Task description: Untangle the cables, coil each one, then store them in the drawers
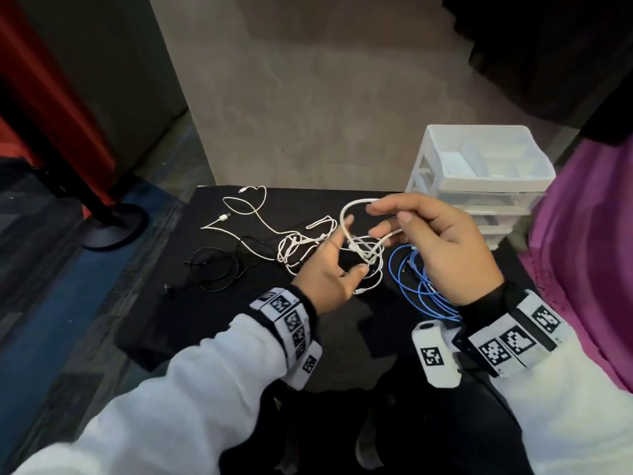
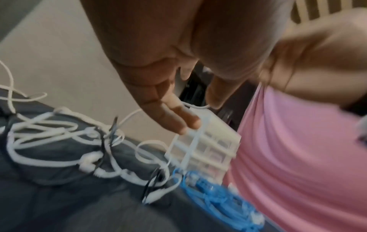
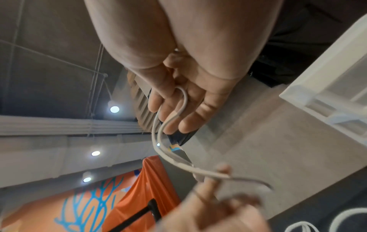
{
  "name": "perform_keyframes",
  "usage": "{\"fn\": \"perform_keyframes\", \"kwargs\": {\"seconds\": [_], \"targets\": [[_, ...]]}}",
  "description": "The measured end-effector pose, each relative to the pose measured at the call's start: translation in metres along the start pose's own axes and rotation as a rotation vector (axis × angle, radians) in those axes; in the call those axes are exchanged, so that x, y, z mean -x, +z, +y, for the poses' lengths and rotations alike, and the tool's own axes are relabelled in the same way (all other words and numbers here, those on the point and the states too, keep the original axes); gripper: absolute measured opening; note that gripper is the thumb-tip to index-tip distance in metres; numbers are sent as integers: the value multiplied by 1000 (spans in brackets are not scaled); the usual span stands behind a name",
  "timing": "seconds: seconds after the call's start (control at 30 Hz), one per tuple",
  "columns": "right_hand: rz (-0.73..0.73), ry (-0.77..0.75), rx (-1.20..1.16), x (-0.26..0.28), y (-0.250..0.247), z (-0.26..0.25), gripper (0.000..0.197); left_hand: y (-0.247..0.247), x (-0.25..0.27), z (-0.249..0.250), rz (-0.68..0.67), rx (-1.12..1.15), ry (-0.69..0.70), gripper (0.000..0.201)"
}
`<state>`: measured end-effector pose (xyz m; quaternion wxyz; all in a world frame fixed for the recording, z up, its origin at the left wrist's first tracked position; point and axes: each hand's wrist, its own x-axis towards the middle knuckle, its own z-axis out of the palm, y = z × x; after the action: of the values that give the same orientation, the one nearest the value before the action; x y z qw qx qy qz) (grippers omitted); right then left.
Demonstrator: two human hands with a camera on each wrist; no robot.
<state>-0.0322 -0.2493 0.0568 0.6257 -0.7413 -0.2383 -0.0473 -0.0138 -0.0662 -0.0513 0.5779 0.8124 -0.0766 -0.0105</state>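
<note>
A thick white cable (image 1: 343, 214) arcs up from the white tangle (image 1: 301, 245) at the middle of the black table (image 1: 205, 320). My right hand (image 1: 390, 217) pinches its loop between thumb and fingers above the table; the right wrist view shows the cable (image 3: 184, 100) threaded across those fingers (image 3: 178, 116). My left hand (image 1: 344, 252) has straight fingers, and its index finger touches the loop from the left. In the left wrist view these fingers (image 2: 174, 116) hang above the tangle (image 2: 59, 141). A blue cable (image 1: 421, 289) lies coiled under my right hand.
A white drawer unit (image 1: 479, 166) stands at the table's back right. A thin white cable (image 1: 246, 207) and a black cable (image 1: 212, 265) lie loose at the left. Pink cloth (image 1: 589, 252) hangs along the right edge. A black stand base (image 1: 113, 224) sits on the floor at the left.
</note>
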Motion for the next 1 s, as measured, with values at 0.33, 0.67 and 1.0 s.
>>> {"fn": "perform_keyframes", "kwargs": {"seconds": [0.33,0.67,1.0], "targets": [[168,206,20,-8,-45,32,36,-20,-34,45,321,314,49,21],[-51,300,-72,-28,9,32,55,-60,-39,120,34,771,-47,21],[-102,218,52,-40,37,25,26,-70,-27,110,-52,865,-98,19]]}}
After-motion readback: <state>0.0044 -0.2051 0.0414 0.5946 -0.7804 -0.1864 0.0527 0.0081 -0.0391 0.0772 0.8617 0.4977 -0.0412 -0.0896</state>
